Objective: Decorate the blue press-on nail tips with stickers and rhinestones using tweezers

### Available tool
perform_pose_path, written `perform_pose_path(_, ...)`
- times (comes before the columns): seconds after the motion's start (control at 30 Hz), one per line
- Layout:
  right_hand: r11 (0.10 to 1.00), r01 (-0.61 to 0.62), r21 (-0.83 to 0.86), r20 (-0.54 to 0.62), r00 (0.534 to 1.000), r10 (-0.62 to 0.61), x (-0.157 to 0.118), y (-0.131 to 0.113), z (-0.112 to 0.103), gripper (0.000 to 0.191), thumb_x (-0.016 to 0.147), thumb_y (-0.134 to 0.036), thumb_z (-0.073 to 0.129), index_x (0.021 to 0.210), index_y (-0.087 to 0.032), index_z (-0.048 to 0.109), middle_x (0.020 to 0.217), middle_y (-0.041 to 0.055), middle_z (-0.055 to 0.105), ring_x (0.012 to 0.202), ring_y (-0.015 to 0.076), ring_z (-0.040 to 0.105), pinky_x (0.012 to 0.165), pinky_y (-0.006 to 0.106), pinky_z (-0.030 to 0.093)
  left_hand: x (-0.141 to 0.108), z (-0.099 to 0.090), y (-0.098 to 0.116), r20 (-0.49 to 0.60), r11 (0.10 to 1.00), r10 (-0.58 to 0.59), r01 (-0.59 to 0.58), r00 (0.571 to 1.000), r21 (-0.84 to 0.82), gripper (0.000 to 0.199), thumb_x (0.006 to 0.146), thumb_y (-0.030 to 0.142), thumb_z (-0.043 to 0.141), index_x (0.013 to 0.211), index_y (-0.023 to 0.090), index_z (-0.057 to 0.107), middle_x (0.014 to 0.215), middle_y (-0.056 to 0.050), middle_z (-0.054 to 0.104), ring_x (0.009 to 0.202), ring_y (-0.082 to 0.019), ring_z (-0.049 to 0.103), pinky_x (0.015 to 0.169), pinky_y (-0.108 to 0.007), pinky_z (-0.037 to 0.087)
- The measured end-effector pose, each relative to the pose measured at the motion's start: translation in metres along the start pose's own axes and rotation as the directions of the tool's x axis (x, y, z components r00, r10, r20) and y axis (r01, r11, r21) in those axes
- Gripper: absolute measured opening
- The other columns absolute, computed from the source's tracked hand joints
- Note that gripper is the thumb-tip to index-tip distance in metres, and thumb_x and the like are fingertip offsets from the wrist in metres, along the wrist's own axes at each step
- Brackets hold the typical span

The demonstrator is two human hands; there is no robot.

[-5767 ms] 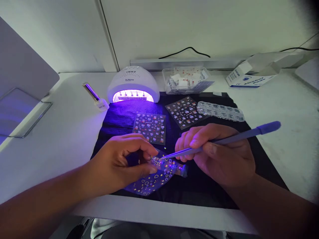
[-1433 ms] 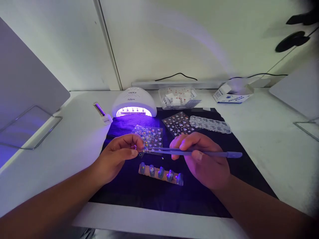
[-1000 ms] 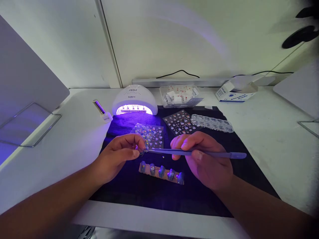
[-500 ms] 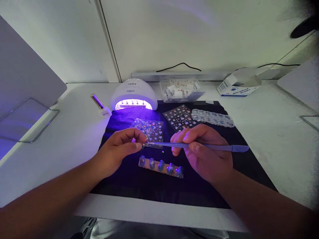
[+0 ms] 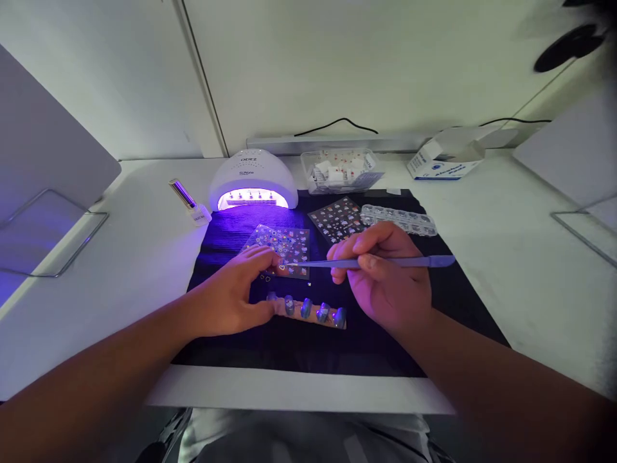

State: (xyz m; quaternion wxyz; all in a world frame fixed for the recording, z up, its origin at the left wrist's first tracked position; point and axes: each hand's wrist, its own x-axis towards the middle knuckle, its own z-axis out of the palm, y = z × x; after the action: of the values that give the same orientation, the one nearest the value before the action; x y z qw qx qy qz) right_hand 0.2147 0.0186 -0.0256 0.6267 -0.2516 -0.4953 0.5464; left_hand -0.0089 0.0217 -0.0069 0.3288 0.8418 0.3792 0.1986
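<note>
Hiding nail strip (image 5: 314,315) end: left hand (image 5: 236,296)

Tweezers (image 5: 321,263) point left — five blue nails (image 5: 306,308) line a strip (image 5: 313,314) on a black mat (image 5: 289,350).

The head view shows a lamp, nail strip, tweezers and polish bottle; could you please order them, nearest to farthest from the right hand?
1. Tweezers, held in the right hand
2. Nail strip, left of it
3. Lamp, back left
4. Polish bottle, far left
</note>
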Motion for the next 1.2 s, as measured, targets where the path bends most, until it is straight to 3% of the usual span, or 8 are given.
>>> perform_pose_path(0.2,0.991,0.115,-0.068,-0.019,0.993,-0.116,-0.002,-0.012,0.008,0.012,0.081,-0.028,0.067,0.078,-0.026,0.056,0.063,-0.0053,0.062,0.049,0.0118,0.057,0.053,0.032,0.048,-0.005,0.007,0.009,0.192,0.947,0.018,-0.078,0.981,0.312,0.046,0.071,0.029,0.07,0.113,0.021,0.055,0.112,-0.007,0.065,0.107,-0.03,0.056,0.096,-0.051,0.04)
perform_pose_path(0.33,0.983,0.17,-0.071,-0.015,0.985,-0.172,0.001,-0.042,0.008,0.009,0.08,-0.026,0.067,0.076,-0.026,0.06,0.06,-0.0041,0.063,0.051,0.0134,0.059,0.052,0.032,0.046,-0.008,0.01,0.006,0.212,0.904,0.061,-0.144,0.975,0.402,0.041,0.077,0.021,0.062,0.118,0.021,0.056,0.11,-0.007,0.069,0.105,-0.028,0.061,0.097,-0.048,0.038)
perform_pose_path(0.5,0.965,0.219,-0.146,0.073,0.975,-0.21,0.003,-0.064,-0.004,0.006,0.078,-0.027,0.073,0.076,-0.024,0.068,0.064,-0.0014,0.068,0.052,0.0151,0.062,0.053,0.033,0.046,-0.009,0.007,0.008,0.214,0.872,0.004,-0.108,0.977,0.477,0.036,0.078,0.022,0.058,0.113,0.02,0.058,0.107,-0.006,0.07,0.103,-0.026,0.063,0.096,-0.047,0.039)
perform_pose_path(0.67,0.999,0.038,-0.031,0.084,0.996,-0.035,-0.003,-0.032,-0.02,0.005,0.077,-0.025,0.074,0.078,-0.023,0.069,0.064,-0.0024,0.067,0.054,0.0133,0.062,0.058,0.03,0.047,-0.009,0.006,0.015,0.205,0.851,-0.123,-0.003,0.971,0.525,0.032,0.076,0.024,0.057,0.108,0.019,0.061,0.096,-0.005,0.069,0.095,-0.025,0.063,0.087,-0.046,0.044)
perform_pose_path(0.8,0.992,-0.125,0.028,0.128,0.984,0.121,-0.011,-0.007,-0.029,0.008,0.078,-0.028,0.074,0.079,-0.022,0.069,0.064,-0.003,0.066,0.056,0.0121,0.061,0.058,0.027,0.047,-0.007,0.007,0.016,0.203,0.858,-0.142,0.018,0.969,0.514,0.028,0.076,0.023,0.057,0.104,0.019,0.061,0.093,-0.003,0.068,0.093,-0.024,0.061,0.085,-0.046,0.045)
perform_pose_path(1.0,0.959,-0.285,-0.001,0.167,0.945,0.281,-0.014,-0.001,-0.038,0.009,0.08,-0.03,0.072,0.08,-0.022,0.068,0.066,-0.0026,0.065,0.06,0.0114,0.061,0.057,0.023,0.048,-0.004,0.008,0.01,0.217,0.894,-0.149,0.038,0.965,0.446,0.03,0.074,0.018,0.059,0.104,0.02,0.06,0.097,-0.002,0.067,0.095,-0.023,0.06,0.087,-0.045,0.043)
perform_pose_path(1.2,0.939,-0.342,-0.032,0.088,0.935,0.343,-0.018,-0.005,-0.035,0.009,0.08,-0.031,0.073,0.079,-0.022,0.07,0.068,-0.003,0.065,0.06,0.01,0.062,0.06,0.022,0.049,-0.005,0.004,0.013,0.169,0.929,-0.108,0.039,0.98,0.367,0.035,0.076,0.036,0.067,0.107,0.02,0.059,0.097,-0.002,0.065,0.091,-0.023,0.057,0.086,-0.046,0.041)
